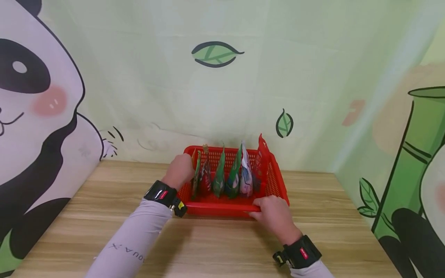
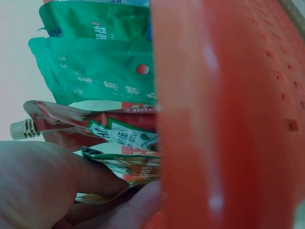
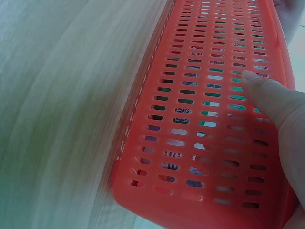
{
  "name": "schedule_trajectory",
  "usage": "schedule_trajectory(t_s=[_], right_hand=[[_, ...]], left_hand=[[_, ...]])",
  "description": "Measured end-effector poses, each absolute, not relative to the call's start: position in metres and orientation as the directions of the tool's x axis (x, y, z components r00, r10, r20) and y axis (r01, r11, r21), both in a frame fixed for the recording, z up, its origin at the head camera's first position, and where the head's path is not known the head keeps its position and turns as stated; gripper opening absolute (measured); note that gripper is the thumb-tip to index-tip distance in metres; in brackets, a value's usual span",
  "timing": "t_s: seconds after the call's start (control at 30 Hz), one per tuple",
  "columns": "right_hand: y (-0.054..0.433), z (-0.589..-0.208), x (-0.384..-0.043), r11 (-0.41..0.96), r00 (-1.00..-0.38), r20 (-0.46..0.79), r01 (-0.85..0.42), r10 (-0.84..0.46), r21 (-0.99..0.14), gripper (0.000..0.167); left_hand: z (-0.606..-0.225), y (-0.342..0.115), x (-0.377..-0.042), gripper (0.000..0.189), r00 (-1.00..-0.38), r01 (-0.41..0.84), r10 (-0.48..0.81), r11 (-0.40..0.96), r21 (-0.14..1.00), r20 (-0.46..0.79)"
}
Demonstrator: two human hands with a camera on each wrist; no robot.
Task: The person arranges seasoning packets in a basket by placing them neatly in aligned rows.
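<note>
A red plastic basket [image 1: 222, 210] with slotted walls stands on the table, holding a row of upright packets. My left hand [image 1: 179, 171] reaches in at its left end. In the left wrist view the thumb and fingers pinch a thin packet [image 2: 116, 192], mostly hidden by the hand. Beside it stand a green-edged packet [image 2: 121, 160], a dark red spouted pouch [image 2: 71, 119] and a green pouch [image 2: 95, 71]. My right hand [image 1: 272, 213] grips the front rim near the right corner, its thumb against the outer wall [image 3: 200, 138].
Farther right in the basket are another green pouch [image 1: 233, 175], a white-and-purple packet [image 1: 246, 173] and a tall red packet [image 1: 262, 160]. The wooden table [image 1: 215, 247] extends around the basket. Behind it hangs a printed cloth backdrop [image 1: 222, 96].
</note>
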State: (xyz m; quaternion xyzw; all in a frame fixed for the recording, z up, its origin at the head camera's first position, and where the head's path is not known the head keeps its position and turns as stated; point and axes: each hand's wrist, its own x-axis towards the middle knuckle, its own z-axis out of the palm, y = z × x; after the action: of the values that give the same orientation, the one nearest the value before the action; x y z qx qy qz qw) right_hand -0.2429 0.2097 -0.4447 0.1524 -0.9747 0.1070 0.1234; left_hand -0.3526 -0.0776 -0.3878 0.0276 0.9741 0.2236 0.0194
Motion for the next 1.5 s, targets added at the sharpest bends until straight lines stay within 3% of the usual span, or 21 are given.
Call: schedule_trajectory(t_s=[1.33, 1.5], right_hand=[[0.2095, -0.4463, -0.2424, 0.933, -0.903, 0.318, -0.341, -0.29, -0.119, 0.021], [0.2101, -0.4464, -0.2426, 0.933, -0.906, 0.316, -0.335, -0.281, -0.13, 0.021]], left_hand=[[-0.3912, -0.0813, -0.3527, 0.01, -0.997, 0.044, 0.065, 0.874, 0.483, -0.028], [-0.3904, -0.0832, -0.3517, 0.018, -0.995, 0.017, 0.066, 0.843, 0.537, -0.073]])
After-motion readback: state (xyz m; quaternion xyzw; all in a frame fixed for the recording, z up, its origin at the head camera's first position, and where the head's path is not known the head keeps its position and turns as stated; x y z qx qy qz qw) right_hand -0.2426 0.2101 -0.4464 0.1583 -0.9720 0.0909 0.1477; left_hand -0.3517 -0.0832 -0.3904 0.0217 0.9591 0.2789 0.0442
